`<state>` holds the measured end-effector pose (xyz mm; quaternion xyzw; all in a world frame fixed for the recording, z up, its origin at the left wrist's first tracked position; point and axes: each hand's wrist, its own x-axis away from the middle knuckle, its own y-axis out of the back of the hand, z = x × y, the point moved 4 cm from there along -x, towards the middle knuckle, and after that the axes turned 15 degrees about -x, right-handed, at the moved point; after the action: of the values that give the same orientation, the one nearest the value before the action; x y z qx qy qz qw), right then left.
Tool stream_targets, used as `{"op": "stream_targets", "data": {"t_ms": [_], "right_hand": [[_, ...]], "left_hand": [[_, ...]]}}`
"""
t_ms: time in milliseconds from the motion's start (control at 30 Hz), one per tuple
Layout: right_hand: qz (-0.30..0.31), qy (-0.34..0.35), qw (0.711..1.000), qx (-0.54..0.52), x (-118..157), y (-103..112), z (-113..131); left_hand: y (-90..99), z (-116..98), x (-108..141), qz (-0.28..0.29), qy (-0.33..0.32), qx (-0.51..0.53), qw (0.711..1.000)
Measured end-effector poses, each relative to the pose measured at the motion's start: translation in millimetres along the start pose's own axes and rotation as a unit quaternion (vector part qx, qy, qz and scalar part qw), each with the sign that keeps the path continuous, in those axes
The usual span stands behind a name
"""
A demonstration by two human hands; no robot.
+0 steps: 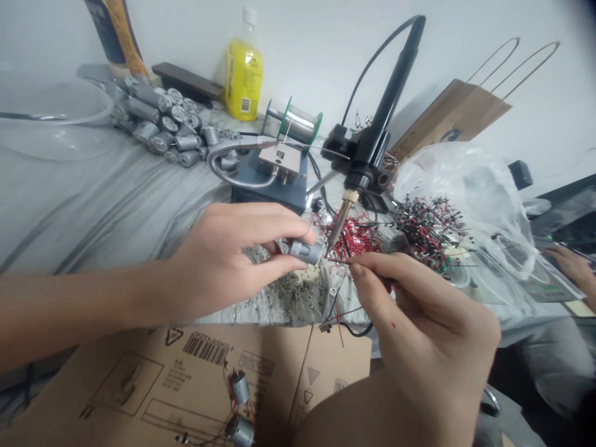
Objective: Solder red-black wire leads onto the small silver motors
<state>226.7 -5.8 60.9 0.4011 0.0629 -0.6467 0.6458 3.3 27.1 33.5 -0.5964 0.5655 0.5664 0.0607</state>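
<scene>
A small silver motor is pinched between the thumb and fingers of my left hand. My right hand pinches a thin dark wire, whose far end lies close to the motor's right end. Just above that spot is the tip of a soldering iron, mounted on a black stand. Whether tip, wire and motor touch cannot be made out. Behind my left hand stands a blue solder feeder with a spool of solder wire on top.
Many motors are piled at the back left, near a yellow bottle. Red wires and black-and-red wires lie right of the iron. Two wired motors rest on cardboard below. Another person's hand shows far right.
</scene>
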Motion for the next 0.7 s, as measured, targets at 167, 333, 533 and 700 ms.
{"op": "stream_targets", "data": {"t_ms": [167, 333, 533, 700], "right_hand": [[-0.009, -0.002, 1.0, 0.003, -0.8, 2.0, 0.1], [-0.008, -0.005, 1.0, 0.005, -0.1, 1.5, 0.7], [-0.007, -0.004, 1.0, 0.005, -0.8, 0.7, 1.3], [-0.005, -0.001, 1.0, 0.001, -0.4, 1.1, 0.4]], "left_hand": [[-1.7, 0.7, -1.1, 0.002, 0.006, 0.009, 1.0], [-1.7, 1.9, 1.1, 0.013, 0.014, 0.013, 1.0], [-0.1, 2.7, 1.8, 0.02, 0.02, 0.006, 1.0], [0.7, 2.4, 1.9, 0.02, 0.015, 0.005, 1.0]]}}
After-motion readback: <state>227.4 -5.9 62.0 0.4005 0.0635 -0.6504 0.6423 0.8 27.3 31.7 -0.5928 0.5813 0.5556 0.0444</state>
